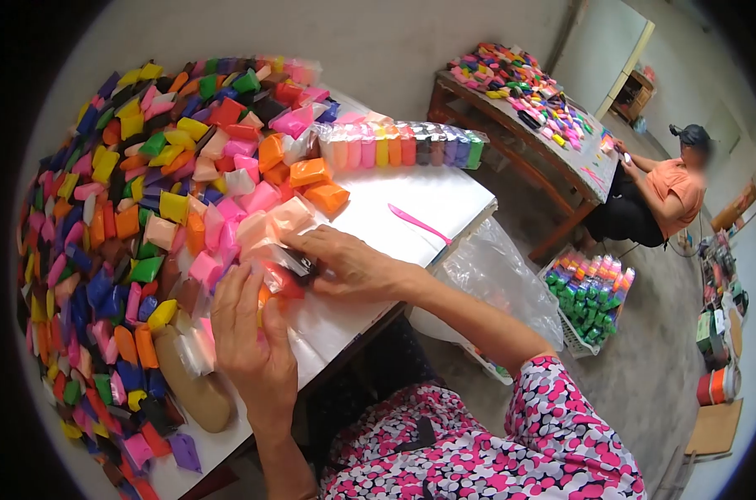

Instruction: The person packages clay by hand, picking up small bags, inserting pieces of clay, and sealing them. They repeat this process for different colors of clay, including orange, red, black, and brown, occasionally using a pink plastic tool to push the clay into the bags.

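My left hand (257, 342) curves around red and orange clay packets (283, 281) at the table's near edge, its thumb apart from its fingers. My right hand (349, 265) faces it, fingertips closed on a small black clay packet (299, 262) in shiny clear wrap. The undersides of these packets are hidden by my fingers. Just beyond lie peach packets (291, 216) and orange packets (326, 197). A big heap of coloured packets (144, 225) covers the left of the table. Behind my right hand lies a clear bag (403, 146) filled with packets in rows.
On the white tabletop (378, 192) rests a pink plastic knife (419, 223). A tan oblong piece (196, 387) lies left of my wrist. Clear plastic (503, 275) hangs by the table edge. A crate (573, 337) of packets stands on the floor. Another person (673, 192) sits at a second table (511, 108).
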`<action>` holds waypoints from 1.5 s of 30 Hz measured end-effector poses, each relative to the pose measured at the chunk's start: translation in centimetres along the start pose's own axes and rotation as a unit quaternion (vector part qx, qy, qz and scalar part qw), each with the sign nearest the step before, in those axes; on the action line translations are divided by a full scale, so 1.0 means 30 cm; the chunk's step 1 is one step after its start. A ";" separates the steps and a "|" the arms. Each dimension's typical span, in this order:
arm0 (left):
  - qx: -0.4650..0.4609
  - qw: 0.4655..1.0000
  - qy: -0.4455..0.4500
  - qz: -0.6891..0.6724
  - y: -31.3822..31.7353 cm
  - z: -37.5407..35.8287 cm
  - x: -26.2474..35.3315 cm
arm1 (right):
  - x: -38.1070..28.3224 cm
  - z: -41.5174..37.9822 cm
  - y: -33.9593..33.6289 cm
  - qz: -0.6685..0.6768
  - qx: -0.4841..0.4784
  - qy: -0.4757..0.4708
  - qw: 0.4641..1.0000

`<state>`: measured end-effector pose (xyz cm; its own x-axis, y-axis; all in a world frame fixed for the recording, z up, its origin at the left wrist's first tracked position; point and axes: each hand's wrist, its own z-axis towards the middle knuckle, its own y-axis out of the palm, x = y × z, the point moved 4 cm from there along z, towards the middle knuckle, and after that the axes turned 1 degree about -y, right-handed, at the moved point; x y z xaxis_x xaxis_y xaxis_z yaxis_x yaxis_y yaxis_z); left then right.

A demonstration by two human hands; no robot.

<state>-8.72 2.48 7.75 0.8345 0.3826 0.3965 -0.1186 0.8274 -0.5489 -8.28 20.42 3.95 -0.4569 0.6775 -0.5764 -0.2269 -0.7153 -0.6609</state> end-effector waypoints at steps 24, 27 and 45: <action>-0.152 0.972 0.031 -0.175 0.047 -0.152 -0.034 | 0.040 -0.060 -0.094 0.118 0.066 0.138 0.981; -0.168 0.965 -0.010 -0.200 0.042 -0.143 -0.043 | -0.021 0.074 -0.125 0.041 0.112 0.112 0.987; -0.198 0.944 -0.007 -0.263 0.052 -0.162 -0.069 | -0.217 0.591 0.367 -0.287 -0.362 -0.139 0.876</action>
<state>-8.01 0.99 2.49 0.7150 -0.0313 0.6984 0.5227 0.6874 -0.5043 -23.04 5.10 8.93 -0.6610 0.7500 0.0243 0.0699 0.0938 -0.9931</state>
